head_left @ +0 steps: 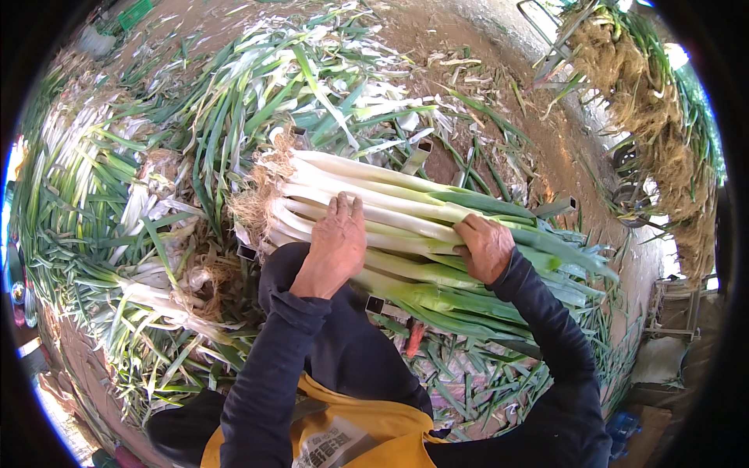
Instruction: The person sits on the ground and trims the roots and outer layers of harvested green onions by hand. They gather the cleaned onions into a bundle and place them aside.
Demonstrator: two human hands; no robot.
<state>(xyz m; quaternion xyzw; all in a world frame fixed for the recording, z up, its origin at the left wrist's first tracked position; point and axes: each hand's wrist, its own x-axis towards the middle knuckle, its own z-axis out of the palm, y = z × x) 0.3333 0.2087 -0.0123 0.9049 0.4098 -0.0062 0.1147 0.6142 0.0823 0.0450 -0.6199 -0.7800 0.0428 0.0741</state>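
Note:
A bundle of leeks [374, 216] lies before me on a metal rack, roots to the left and green tops to the right. My left hand [336, 245] rests flat on the white stems near the root end, fingers extended. With fingers curled, my right hand [484, 245] grips a leek stalk where white turns green. Square metal tube ends [416, 157] of the rack stick up beyond the bundle and show below it. A red-orange object [415, 339], perhaps a handle, is partly hidden beneath the leaves.
Piles of leeks [76, 169] and stripped leaves [304, 70] cover the ground at left and beyond. At right, a wheeled cart [629, 202] carries stacked leeks with hanging roots [655, 128]. Cut green leaf pieces [468, 380] litter the ground nearby. A blue plastic bottle [623, 430] is at lower right.

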